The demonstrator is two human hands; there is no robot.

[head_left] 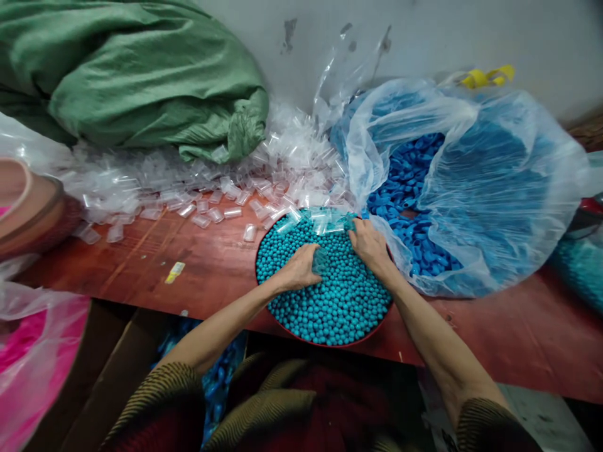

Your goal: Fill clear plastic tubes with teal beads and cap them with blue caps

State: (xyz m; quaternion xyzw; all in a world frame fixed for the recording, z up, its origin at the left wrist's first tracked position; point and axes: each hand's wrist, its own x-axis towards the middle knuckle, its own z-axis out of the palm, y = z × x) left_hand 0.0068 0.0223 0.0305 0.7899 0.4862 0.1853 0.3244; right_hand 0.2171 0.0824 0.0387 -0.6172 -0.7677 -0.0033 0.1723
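A wide red-rimmed basin (325, 344) full of small teal beads (330, 307) stands on the table in front of me. My left hand (300, 267) is over the beads, thumb and fingers closed around a clear plastic cup (320, 260) that lies low against them. At the basin's far right side, my right hand (370, 243) has its fingers bent down by the beads near the rim. What its fingertips hold, if anything, is hidden. Several clear cups (330, 221) lie on the beads at the far edge.
Many loose clear cups (202, 220) are heaped behind the basin, below a large green sack (155, 81). To the right, a translucent bag (499, 188) spills blue plastic pieces (414, 176). A pinkish bowl (32, 207) stands at left; pink pieces (23, 339) fill a bag below.
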